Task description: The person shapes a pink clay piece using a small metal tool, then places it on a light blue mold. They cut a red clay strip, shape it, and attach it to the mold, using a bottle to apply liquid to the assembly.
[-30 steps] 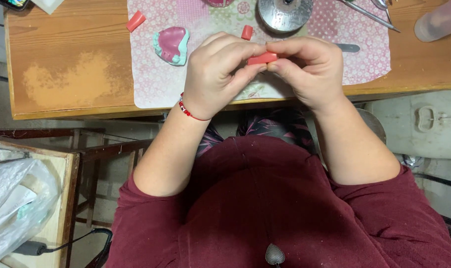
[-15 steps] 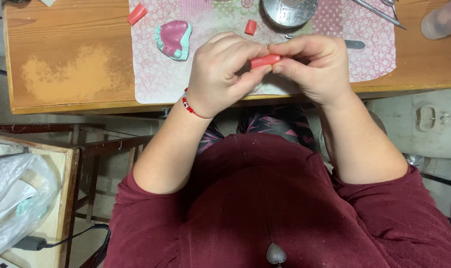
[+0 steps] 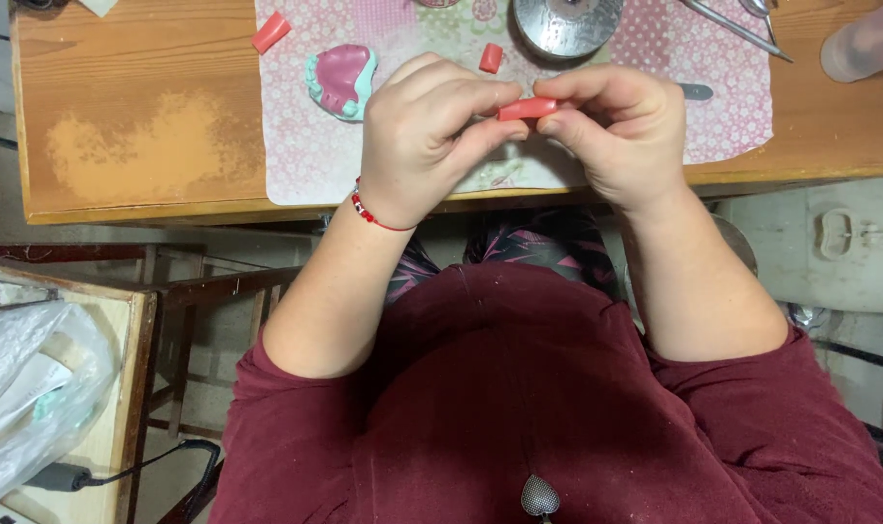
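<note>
Both hands, left hand (image 3: 424,136) and right hand (image 3: 624,131), pinch a short red wax stick (image 3: 527,108) just beside the untouched pink-and-teal dental model (image 3: 339,80), shaping unfinished.

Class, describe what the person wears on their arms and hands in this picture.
Both hands, left hand and right hand, are bare, no gloves or rings visible. A red beaded bracelet circles the left wrist. Dark red sleeves are pushed up near the elbows.

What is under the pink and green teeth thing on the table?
The teeth model lies on a pink patterned cloth, and the cloth lies on the wooden table. The model covers the patch of cloth right beneath it, so nothing there can be seen.
</note>
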